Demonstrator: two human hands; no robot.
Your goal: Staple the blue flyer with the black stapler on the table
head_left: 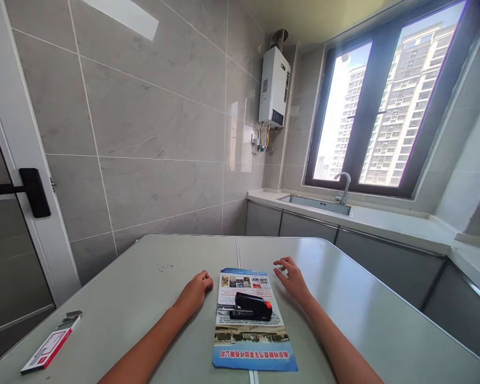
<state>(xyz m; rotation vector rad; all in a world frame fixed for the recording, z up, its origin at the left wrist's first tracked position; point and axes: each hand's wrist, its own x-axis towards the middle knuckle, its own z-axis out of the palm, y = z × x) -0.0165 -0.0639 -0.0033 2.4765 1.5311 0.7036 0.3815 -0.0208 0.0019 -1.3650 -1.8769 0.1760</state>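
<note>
A black stapler [251, 308] with a red button on its right end lies on a printed leaflet [255, 346], flat on the table in front of me. The leaflet has blue bands, small pictures and a line of red characters. To the left of the leaflet, my left hand [196, 290] rests on the tabletop with its fingers curled in, and nothing shows in it. My right hand [291, 278] is just right of the leaflet's far corner, thumb and fingers apart, holding nothing visible. Neither hand touches the stapler.
A slim red-and-white box [52, 344] with a dark piece at its far end lies on the pale table [176, 250]. A door with a black handle [35, 192] is at left. Behind are a counter, a sink [316, 202], a tap, a water heater [274, 88] and a window.
</note>
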